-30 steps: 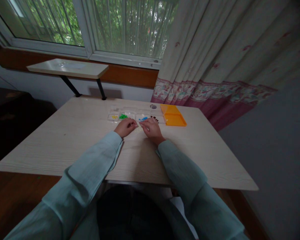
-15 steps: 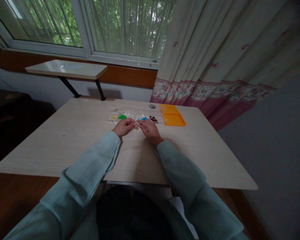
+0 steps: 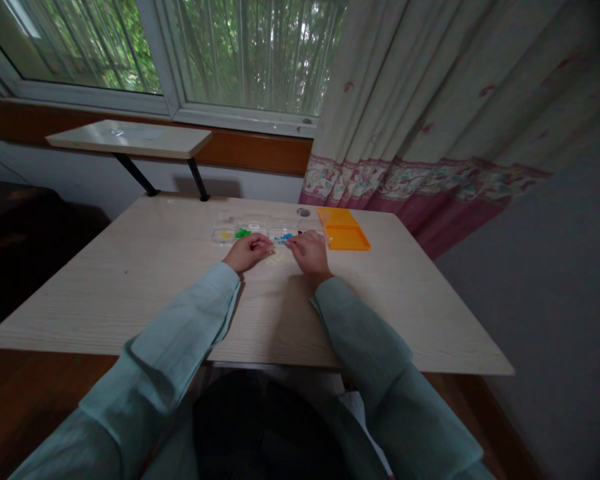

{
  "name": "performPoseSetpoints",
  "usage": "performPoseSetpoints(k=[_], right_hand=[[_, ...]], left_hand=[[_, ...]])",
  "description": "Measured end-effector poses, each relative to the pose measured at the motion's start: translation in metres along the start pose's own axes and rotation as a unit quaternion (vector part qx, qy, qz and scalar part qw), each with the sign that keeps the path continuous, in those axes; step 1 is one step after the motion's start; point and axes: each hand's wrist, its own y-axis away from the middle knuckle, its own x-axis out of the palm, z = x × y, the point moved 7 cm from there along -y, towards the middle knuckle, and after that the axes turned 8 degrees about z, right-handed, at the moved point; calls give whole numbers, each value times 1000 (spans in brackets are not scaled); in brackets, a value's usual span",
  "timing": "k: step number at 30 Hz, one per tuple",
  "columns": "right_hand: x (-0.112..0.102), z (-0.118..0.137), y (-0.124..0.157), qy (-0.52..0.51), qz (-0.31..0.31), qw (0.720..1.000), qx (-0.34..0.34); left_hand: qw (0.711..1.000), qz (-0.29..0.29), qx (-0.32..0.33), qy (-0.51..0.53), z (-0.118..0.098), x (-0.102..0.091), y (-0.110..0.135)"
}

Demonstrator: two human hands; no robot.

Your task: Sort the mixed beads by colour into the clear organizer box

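My left hand (image 3: 249, 253) is closed in a pinch in front of the green pieces (image 3: 243, 233); what sits between its fingertips is too small to make out. My right hand (image 3: 311, 253) reaches to the small blue pieces (image 3: 283, 237), its thumb and fingers pinched at their right edge. Whether it grips one of them I cannot tell. These pieces lie in clear plastic boxes (image 3: 260, 225) standing in a row. A few yellow pieces (image 3: 225, 235) are in the leftmost one. Dark brown pieces are mostly hidden behind my right hand. A pale, thin item (image 3: 276, 257) lies between my hands.
An open orange case (image 3: 347, 237) lies right of the clear boxes. Behind them is a round grey spot (image 3: 303, 213) on the table (image 3: 180, 300). A raised shelf (image 3: 130, 138) stands at the back left, and a curtain (image 3: 405, 133) hangs behind the table.
My right hand has moved away from my left, to the right and slightly up, now over the brown pieces. My left hand stays nearly in place, still pinched.
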Motion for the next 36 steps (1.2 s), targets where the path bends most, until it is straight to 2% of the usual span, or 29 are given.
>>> performPoseSetpoints(k=[2,5,7,9,14,21,25,28,32,34,36], right_hand=[[-19,-29,4,24,-57,996,70],[-42,-75,19,73,-124,971,193],[-50,-98,30,115,-132,947,268],[-51,-111,37,150,-127,929,313],[-45,-107,35,200,-99,924,312],[-45,-106,35,183,-95,925,319],[-49,-94,31,153,-120,942,274],[-43,-67,20,103,-105,973,181],[-13,-12,6,47,-18,999,22],[4,13,4,39,26,998,-33],[16,31,5,42,54,996,-60]], left_hand=[[1000,-17,-1,7,4,-4,-1],[999,-27,-3,18,8,-8,-2],[999,-33,-2,28,10,-10,-3],[998,-39,0,39,12,-11,-3],[995,-67,0,80,15,-14,-3],[989,-115,4,96,9,-19,-1],[984,-126,7,122,6,-19,0],[983,-125,-1,133,4,-17,1],[985,-109,-2,131,1,-12,1],[987,-101,0,125,0,-10,1],[989,-87,3,118,-2,-6,0]])
